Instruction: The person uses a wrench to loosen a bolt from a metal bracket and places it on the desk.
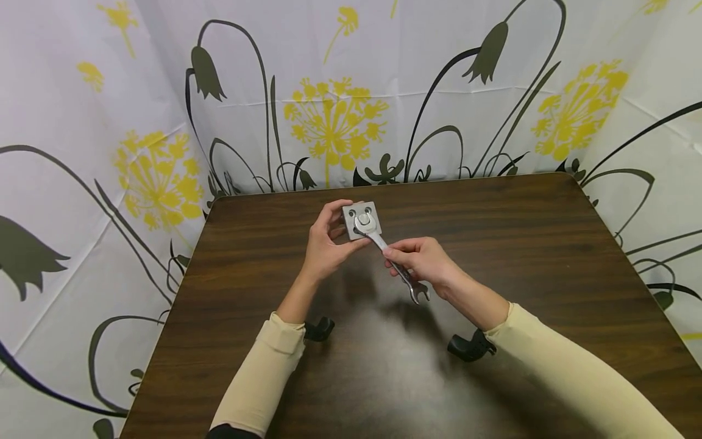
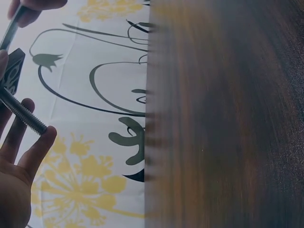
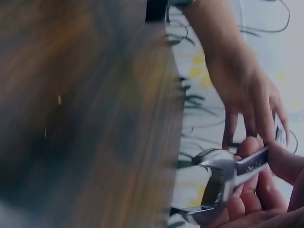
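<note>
Metal block [image 1: 359, 207] w/ corner holes is held up above the table, btwn L thumb (near edge) & L fingers (far + left side). L hand [image 1: 326, 247] is part-curled, gripping block by its edges. Bolt head [image 1: 364, 218] sits at block's front face; threaded shank [image 2: 26, 115] sticks out the back, per L wrist view, w/ one L fingertip right at its end; can't tell if touching. Ring end of wrench [image 1: 384, 245] is around bolt head; handle slants down to the R, away from block.

R hand [image 1: 422, 259] pinches handle approx midway, thumb on top, other fingers curled under; gap btwn thumb & fingers is just handle-thick. Forked end [image 1: 420, 294] pokes out past R fingers, nothing in it.

No. of block holes uncertain, wrench covers part; bolt's in block.

Further out: black wrist devices [image 1: 471, 346], cream sleeves [image 1: 570, 366], dark wood-grain table [image 1: 247, 274], white flower-print cloth [image 1: 417, 36] behind.
</note>
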`<state>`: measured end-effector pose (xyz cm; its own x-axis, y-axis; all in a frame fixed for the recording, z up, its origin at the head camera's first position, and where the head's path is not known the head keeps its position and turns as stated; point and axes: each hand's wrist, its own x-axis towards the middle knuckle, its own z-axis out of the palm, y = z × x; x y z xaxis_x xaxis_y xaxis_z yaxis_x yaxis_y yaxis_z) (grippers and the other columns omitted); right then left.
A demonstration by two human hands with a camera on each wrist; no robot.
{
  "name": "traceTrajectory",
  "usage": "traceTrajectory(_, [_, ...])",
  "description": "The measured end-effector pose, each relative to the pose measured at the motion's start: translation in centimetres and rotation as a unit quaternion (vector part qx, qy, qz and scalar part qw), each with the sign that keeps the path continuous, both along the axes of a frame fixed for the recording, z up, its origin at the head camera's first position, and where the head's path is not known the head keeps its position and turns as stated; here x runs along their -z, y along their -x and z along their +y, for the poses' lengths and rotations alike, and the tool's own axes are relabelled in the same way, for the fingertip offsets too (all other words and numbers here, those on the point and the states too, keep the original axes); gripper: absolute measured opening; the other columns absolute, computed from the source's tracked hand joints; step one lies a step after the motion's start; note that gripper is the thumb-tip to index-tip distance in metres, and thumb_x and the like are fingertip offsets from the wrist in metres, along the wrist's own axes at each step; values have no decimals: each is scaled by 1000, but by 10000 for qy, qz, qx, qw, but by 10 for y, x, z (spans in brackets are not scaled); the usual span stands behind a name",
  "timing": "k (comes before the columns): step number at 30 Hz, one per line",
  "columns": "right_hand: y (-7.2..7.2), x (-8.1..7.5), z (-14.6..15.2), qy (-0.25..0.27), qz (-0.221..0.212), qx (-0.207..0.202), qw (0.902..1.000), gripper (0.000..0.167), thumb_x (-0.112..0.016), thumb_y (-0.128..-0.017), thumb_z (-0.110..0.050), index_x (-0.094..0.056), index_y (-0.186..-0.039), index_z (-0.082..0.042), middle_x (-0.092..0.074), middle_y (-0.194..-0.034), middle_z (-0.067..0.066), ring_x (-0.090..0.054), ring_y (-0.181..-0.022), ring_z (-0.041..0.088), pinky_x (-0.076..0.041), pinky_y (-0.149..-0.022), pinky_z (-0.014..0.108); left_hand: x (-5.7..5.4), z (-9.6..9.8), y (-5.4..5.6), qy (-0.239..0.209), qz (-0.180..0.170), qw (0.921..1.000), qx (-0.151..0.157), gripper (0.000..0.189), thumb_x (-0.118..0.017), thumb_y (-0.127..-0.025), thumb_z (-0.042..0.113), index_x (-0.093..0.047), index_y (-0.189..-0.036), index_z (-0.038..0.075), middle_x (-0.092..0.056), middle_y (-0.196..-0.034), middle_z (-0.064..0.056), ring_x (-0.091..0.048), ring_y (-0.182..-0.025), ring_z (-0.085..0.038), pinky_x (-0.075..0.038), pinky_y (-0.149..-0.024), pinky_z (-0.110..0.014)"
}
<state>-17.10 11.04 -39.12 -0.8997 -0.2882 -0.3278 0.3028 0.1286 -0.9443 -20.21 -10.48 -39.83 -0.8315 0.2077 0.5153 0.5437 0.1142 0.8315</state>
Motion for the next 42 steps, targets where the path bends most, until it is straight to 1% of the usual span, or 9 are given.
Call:
traceTrajectory(4, [10, -5, 9, -551, 427, -215, 9973, 27, -71, -92, -24, -73, -106, -1, -73, -89, 14, -68, -74, 20, -42, -52, 26, -2, 0, 0, 32, -28, 10000, -23, 70, -84, -68, -11, -49, -128, -7, -65, -124, -19, -63, -104, -21, -55, -81, -43])
traceTrajectory(8, [21, -10, 15, -1111, 1031, -480, 9873, 27, -77, -86, -19, -73, -105, -1, -72, -83, 8, -66, -75, 20, -42, -56, 28, -1, 0, -1, 7, -102, 9999, -18, 70, -84, -68, -11, -49, -128, -7, -65, -123, -19, -62, -103, -18, -54, -80, -41])
traceTrajectory(13, [33, -14, 20, -1961, 1891, -698, 9596, 29, -84, -76, -5, -74, -102, -1, -72, -85, 5, -63, -80, 17, -49, -69, 32, -2, -1, -1, 12, -183, 9998, 31, 70, -84, -68, -10, -50, -128, -4, -65, -123, -18, -62, -103, -17, -54, -80, -41])
traceTrajectory(20, [46, -21, 21, -2816, 2697, -801, 9174, 22, -78, -81, -3, -76, -104, -6, -74, -92, 5, -66, -84, 17, -52, -75, 37, -4, -1, 0, 71, -149, 9998, 106, 69, -84, -68, -10, -49, -128, -6, -64, -125, -17, -62, -104, -18, -54, -80, -45])
traceTrajectory(23, [52, -24, 21, -3124, 3047, -797, 8962, 22, -74, -83, -2, -77, -103, -8, -74, -95, 5, -66, -86, 17, -52, -76, 37, -5, -1, 0, 93, -167, 9997, 180, 69, -84, -69, -10, -49, -128, -9, -64, -126, -18, -62, -104, -19, -53, -80, -49])
traceTrajectory(32, [79, -36, 19, -3861, 4139, -981, 8185, 21, -71, -86, -3, -78, -102, -15, -72, -99, 0, -65, -92, 21, -52, -78, 39, -7, -1, 5, 107, -292, 9983, 498, 69, -83, -69, -11, -48, -128, -6, -62, -129, -18, -62, -104, -19, -52, -81, -55])
traceTrajectory(36, [91, -39, 15, -4070, 4486, -1181, 7869, 23, -70, -86, -1, -78, -101, -16, -69, -95, -2, -64, -90, 22, -52, -77, 39, 7, -5, 16, 145, -339, 9978, 544, 71, -85, -69, -9, -50, -130, 1, -63, -130, -10, -62, -103, -20, -54, -82, -45])
traceTrajectory(39, [98, -42, 12, -4162, 4844, -1308, 7583, 27, -68, -84, 4, -78, -99, -17, -68, -96, -2, -65, -93, 22, -53, -77, 40, 7, -6, 19, 169, -388, 9974, 579, 71, -85, -69, -8, -50, -130, 1, -64, -129, -10, -63, -102, -19, -54, -82, -46])
traceTrajectory(42, [105, -44, 8, -4288, 5176, -1388, 7273, 26, -70, -84, 3, -78, -98, -17, -68, -98, -2, -64, -96, 23, -54, -76, 42, -3, -6, 16, 177, -489, 9964, 668, 69, -84, -70, -10, -48, -129, -5, -63, -128, -16, -63, -100, -21, -52, -82, -54])
